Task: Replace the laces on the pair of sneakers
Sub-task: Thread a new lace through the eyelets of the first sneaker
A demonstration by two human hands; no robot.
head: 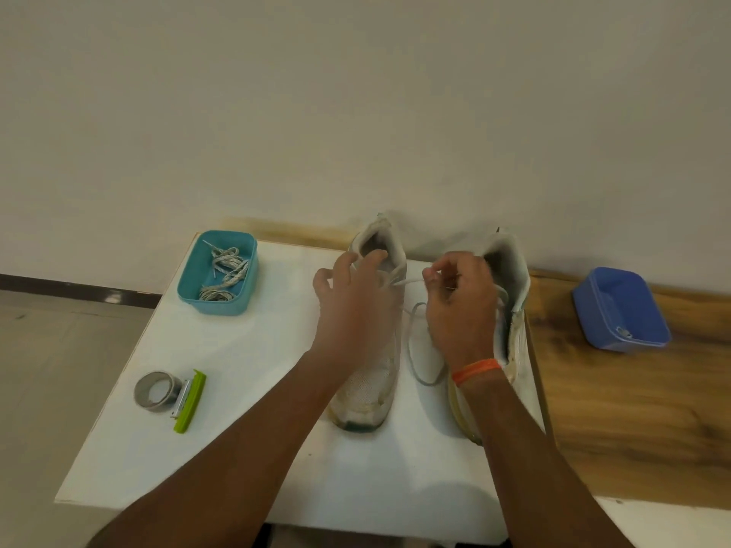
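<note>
Two worn white sneakers stand on a white board (166, 448), toes toward me. My left hand (352, 294) rests over the top of the left sneaker (370, 393), fingers curled at its collar and upper eyelets. My right hand (461, 306) pinches the end of a white lace (415, 350) that runs from the left sneaker's top eyelets and hangs in a loop between the shoes. The right sneaker (514, 278) stands behind my right hand, partly hidden by it. A teal box (190, 286) at the back left holds a tangle of speckled laces (225, 274).
A roll of grey tape (156, 391) and a green-handled tool (190, 403) lie on the board's left side. A blue box (621, 310) sits on the wooden tabletop (633, 421) to the right. A pale wall rises just behind the shoes.
</note>
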